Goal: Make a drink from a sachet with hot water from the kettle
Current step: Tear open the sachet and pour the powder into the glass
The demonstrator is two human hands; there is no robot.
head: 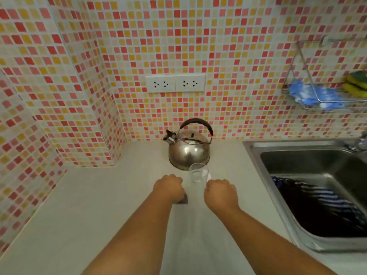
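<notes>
A steel kettle [189, 149] with a black handle stands on the pale counter [95, 205] by the tiled wall, spout to the left. In front of it is a clear glass [198, 172], upright. My right hand [220, 192] is curled against the glass's lower right side and holds it near the base. My left hand [168, 188] is closed, knuckles up, over a dark sachet [183, 201] on the counter. Only one corner of the sachet shows under the hand.
A steel sink [256, 153] is set into the counter on the right, with a dark striped cloth [317, 203] in it and a tap at its far corner. Two double sockets [174, 83] sit on the wall above the kettle. A wire rack [321, 92] with sponges hangs at the right.
</notes>
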